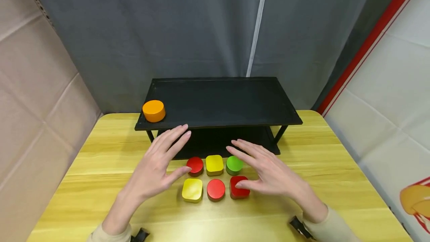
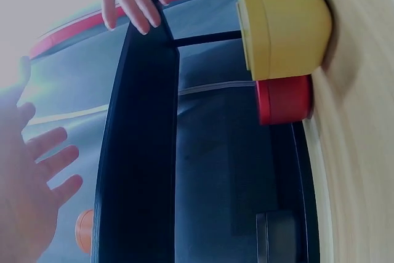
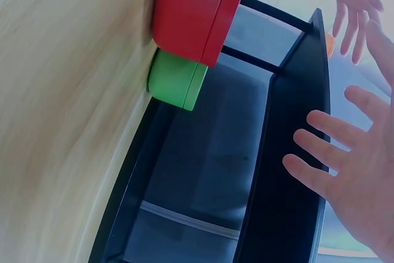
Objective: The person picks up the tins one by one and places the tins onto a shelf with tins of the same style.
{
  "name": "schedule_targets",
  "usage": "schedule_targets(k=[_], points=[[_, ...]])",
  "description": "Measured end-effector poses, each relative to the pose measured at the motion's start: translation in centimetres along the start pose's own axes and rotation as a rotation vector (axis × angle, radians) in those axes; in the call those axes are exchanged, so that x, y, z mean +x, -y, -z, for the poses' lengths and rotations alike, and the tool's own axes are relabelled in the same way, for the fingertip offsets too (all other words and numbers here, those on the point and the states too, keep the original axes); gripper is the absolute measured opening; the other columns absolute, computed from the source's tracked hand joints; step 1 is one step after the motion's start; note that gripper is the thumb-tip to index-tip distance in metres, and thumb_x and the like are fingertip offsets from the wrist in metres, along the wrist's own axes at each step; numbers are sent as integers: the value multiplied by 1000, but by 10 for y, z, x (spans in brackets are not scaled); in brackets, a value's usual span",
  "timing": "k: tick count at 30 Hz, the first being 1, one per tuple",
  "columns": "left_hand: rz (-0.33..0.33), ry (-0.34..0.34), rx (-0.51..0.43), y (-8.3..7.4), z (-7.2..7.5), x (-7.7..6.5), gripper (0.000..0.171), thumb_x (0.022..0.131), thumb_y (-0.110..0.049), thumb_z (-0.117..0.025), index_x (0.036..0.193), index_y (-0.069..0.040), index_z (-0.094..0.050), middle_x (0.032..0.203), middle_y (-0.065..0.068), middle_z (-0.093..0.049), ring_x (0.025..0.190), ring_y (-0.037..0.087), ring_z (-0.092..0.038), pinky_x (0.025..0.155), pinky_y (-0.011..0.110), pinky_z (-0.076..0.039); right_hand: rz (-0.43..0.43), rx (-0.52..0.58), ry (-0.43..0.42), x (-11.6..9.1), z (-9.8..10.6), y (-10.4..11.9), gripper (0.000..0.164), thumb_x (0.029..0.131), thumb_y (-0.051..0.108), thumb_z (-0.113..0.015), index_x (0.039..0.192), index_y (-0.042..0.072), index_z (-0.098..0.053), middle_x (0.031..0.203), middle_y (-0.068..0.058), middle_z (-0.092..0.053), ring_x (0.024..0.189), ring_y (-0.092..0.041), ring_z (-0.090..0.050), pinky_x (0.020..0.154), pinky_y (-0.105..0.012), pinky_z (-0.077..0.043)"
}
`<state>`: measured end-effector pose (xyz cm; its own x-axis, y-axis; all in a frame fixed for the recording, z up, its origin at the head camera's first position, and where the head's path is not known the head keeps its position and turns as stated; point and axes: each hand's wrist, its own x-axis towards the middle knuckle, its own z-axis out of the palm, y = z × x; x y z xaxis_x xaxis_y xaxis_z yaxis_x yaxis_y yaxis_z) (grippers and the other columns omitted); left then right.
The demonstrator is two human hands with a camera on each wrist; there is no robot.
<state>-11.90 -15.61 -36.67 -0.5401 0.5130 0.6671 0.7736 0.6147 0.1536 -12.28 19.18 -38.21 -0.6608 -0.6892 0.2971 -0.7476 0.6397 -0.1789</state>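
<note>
My left hand (image 1: 156, 169) hovers over the table with its fingers spread, holding nothing. The right hand (image 1: 268, 171) hovers opposite, fingers extended, also holding nothing. Between them are two rows of blocks. The far row has a round red block (image 1: 195, 166), a square yellow block (image 1: 214, 165) and a round green block (image 1: 234, 165). In the near row lie another square yellow block (image 1: 192, 190), another round red block (image 1: 215, 189) and a square red block (image 1: 237, 188), partly covered by the right thumb. An orange round block (image 1: 153, 111) sits on the shelf's top left corner.
A black two-tier shelf (image 1: 218, 102) stands behind the blocks on the wooden table (image 1: 100, 182). On its lower tier, the left wrist view shows a dark block-like thing (image 2: 282, 238). A grey curtain (image 1: 161, 29) hangs behind, with pale side walls left and right.
</note>
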Motion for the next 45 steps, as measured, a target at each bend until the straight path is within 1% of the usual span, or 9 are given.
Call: schedule_targets(k=[14, 18, 21, 24, 27, 31, 35, 41, 45], points=[[126, -276, -92, 9, -2, 1, 67, 105, -54, -49, 151, -5, -51, 153, 14, -54, 143, 30, -46, 128, 25, -26, -89, 40, 4, -8, -8, -2, 87, 86, 61, -74, 160, 40, -32, 162, 7, -43, 145, -16, -45, 111, -50, -52], [222, -340, -110, 12, 0, 0, 61, 106, -46, -52, 151, -5, -50, 153, 13, -54, 142, 31, -46, 127, 22, -27, -109, 44, -2, -8, -10, -2, 86, 86, 63, -73, 159, 42, -33, 162, 9, -43, 144, -14, -46, 109, -48, -54], [323, -374, -119, 16, 1, 0, 55, 104, -29, -59, 154, -9, -47, 156, 12, -51, 142, 30, -45, 126, 18, -27, -117, 49, -10, -7, -10, -4, 85, 87, 63, -73, 159, 43, -32, 161, 10, -43, 144, -14, -47, 109, -48, -54], [419, -386, -144, 19, 3, 1, 59, 101, -13, -62, 157, -13, -44, 157, 11, -50, 142, 29, -44, 123, 14, -28, -130, 59, -17, -7, -10, -5, 85, 86, 61, -74, 159, 43, -33, 161, 10, -44, 142, -14, -48, 107, -48, -55], [501, -387, -162, 22, 4, 2, 62, 101, -9, -61, 159, -17, -41, 155, 10, -51, 141, 29, -45, 121, 14, -29, -146, 64, -24, -8, -10, -6, 85, 86, 61, -75, 158, 44, -34, 159, 11, -46, 139, -14, -51, 105, -47, -57], [621, -369, -196, 25, 6, 3, 61, 104, -16, -59, 160, -26, -38, 156, 9, -50, 142, 31, -44, 125, 40, -34, -183, 63, -49, -9, -10, -7, 85, 85, 63, -75, 157, 45, -35, 155, 14, -50, 135, -11, -55, 101, -43, -59], [740, -353, -259, 30, 10, 5, 58, 106, -26, -55, 160, -32, -35, 161, 5, -44, 148, 30, -38, 124, 63, -29, -227, 73, -59, -10, -11, -8, 84, 84, 65, -75, 156, 47, -35, 152, 14, -52, 131, -11, -57, 97, -41, -60], [865, -367, -358, 40, 13, 4, 55, 108, -32, -51, 161, -27, -35, 164, 0, -40, 152, 25, -35, 129, 55, -26, -273, 97, -23, -12, -12, -9, 82, 85, 69, -72, 155, 48, -36, 150, 12, -55, 129, -13, -59, 95, -42, -61], [938, -340, -413, 47, 12, 2, 55, 110, -35, -46, 162, -22, -32, 165, 2, -39, 153, 24, -36, 129, 50, -28, -289, 104, -5, -13, -14, -10, 81, 84, 69, -72, 155, 47, -38, 150, 11, -55, 129, -14, -59, 96, -43, -61]])
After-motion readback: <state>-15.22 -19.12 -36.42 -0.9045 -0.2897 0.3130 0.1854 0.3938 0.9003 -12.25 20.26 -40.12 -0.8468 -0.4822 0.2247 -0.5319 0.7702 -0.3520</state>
